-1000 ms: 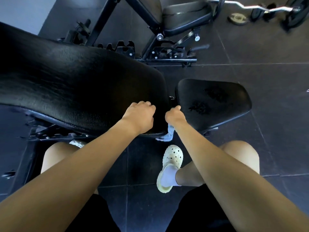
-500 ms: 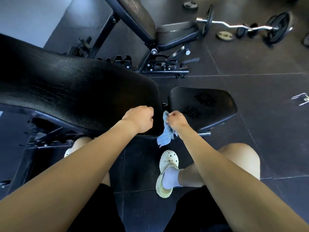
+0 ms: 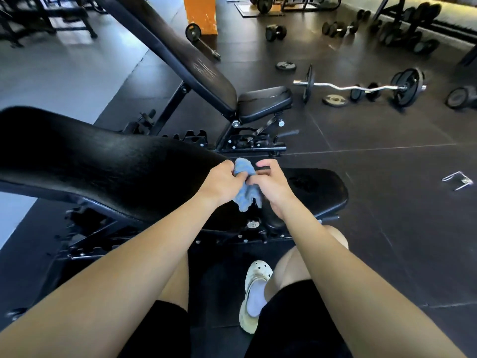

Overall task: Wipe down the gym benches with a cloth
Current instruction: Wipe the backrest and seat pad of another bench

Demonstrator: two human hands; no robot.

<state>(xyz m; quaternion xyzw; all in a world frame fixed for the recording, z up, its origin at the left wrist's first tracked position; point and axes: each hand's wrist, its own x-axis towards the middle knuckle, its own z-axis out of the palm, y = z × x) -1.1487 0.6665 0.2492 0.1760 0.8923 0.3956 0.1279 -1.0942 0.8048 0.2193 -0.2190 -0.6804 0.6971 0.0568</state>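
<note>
A gym room with a dark rubber tile floor [image 3: 387, 177], which gives way to paler grey flooring far to the left of the hands. Just beyond and below both hands lies a black padded bench. Its long backrest pad [image 3: 103, 164] stretches away to the left of the left hand, and its seat pad [image 3: 322, 192] sits to the right of the right hand. Farther ahead stands a second bench [image 3: 193, 60] with its backrest raised steeply. Well beyond the right hand, a curl bar [image 3: 361, 87] loaded with plates lies on the floor among loose weight plates and dumbbells. An orange pillar [image 3: 200, 14] stands at the far end.

The left hand [image 3: 222, 182] and right hand [image 3: 271, 184] meet over the gap between the two pads, both gripping a crumpled blue cloth [image 3: 244, 167] between them. The left hand's fingers curl round its upper part, and the right hand's fingers close on its right side. The cloth's long axis runs up and down. One bunched end sticks up past the knuckles, and the loose end hangs down between the wrists, pointing toward the floor. Below the right forearm, a pale clog [image 3: 254, 293] rests on the floor.
</note>
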